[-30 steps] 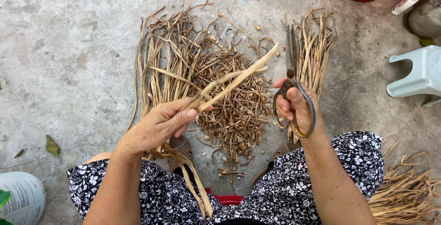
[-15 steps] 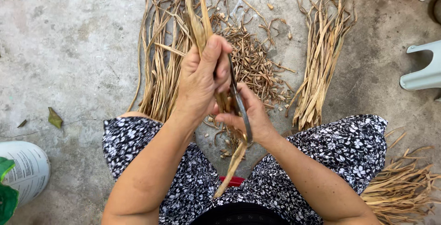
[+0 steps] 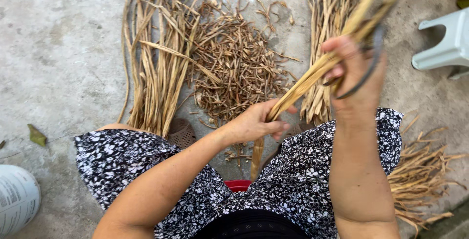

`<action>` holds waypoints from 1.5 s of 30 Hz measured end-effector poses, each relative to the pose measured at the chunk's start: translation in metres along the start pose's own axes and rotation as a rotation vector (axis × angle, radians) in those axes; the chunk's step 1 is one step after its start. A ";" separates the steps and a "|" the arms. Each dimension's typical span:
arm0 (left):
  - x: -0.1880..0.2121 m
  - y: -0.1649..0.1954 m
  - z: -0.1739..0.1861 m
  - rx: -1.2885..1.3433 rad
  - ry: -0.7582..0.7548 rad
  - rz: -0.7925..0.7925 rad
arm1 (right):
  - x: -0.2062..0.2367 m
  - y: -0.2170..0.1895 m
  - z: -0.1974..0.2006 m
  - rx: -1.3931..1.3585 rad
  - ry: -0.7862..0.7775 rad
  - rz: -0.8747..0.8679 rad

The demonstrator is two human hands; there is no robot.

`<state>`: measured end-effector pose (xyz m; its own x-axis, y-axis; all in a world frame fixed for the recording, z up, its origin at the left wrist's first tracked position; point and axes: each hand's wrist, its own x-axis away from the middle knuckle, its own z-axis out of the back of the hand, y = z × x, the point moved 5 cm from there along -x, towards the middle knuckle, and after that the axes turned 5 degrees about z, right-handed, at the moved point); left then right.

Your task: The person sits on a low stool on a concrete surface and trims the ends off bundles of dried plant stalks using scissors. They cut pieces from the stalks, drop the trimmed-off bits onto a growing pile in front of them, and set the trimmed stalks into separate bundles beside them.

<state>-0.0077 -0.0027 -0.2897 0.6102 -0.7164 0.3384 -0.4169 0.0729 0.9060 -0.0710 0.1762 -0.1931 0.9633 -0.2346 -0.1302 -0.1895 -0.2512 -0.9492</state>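
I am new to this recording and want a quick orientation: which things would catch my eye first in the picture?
First, the long dry strip stretched slantwise between the left hand at centre and the raised right hand, which also holds dark scissors. Behind lie a pile of short brown trimmings and bundles of long stalks on the concrete floor.

Single head cam, looking steeply down, close range: patterned black-and-white lap [image 3: 146, 166] at frame bottom, grey concrete floor [image 3: 58, 48] filling the top.

Two hands [image 3: 254, 122], one scissors [image 3: 364, 68]
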 end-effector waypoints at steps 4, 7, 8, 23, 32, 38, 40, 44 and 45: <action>0.006 -0.014 0.006 -0.153 -0.162 0.087 | -0.023 -0.031 0.070 -0.160 0.161 0.102; 0.010 -0.019 0.010 0.027 -0.269 0.327 | -0.016 -0.050 0.103 -0.035 0.221 0.106; 0.008 -0.018 0.015 0.066 -0.222 0.348 | -0.011 -0.059 0.114 0.038 0.233 0.098; -0.154 0.123 0.138 0.138 0.335 -0.205 | 0.038 -0.079 0.167 0.301 0.248 0.046; -0.331 0.136 0.075 -0.055 0.562 -0.444 | 0.034 -0.079 0.171 0.293 0.308 0.002; -0.340 -0.016 -0.029 -0.039 0.438 0.111 | 0.038 -0.085 0.166 0.259 0.346 -0.090; -0.333 -0.079 -0.038 -0.191 0.345 0.320 | 0.039 -0.082 0.166 0.273 0.345 -0.113; -0.326 -0.169 -0.042 -0.535 0.293 0.434 | 0.035 -0.073 0.159 0.230 0.297 -0.091; -0.322 -0.184 -0.045 -0.548 0.261 0.420 | 0.036 -0.072 0.159 0.246 0.302 -0.091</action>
<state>-0.0972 0.2460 -0.5539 0.6422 -0.3679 0.6724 -0.2960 0.6902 0.6603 0.0075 0.3345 -0.1753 0.8681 -0.4962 0.0125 -0.0196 -0.0594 -0.9980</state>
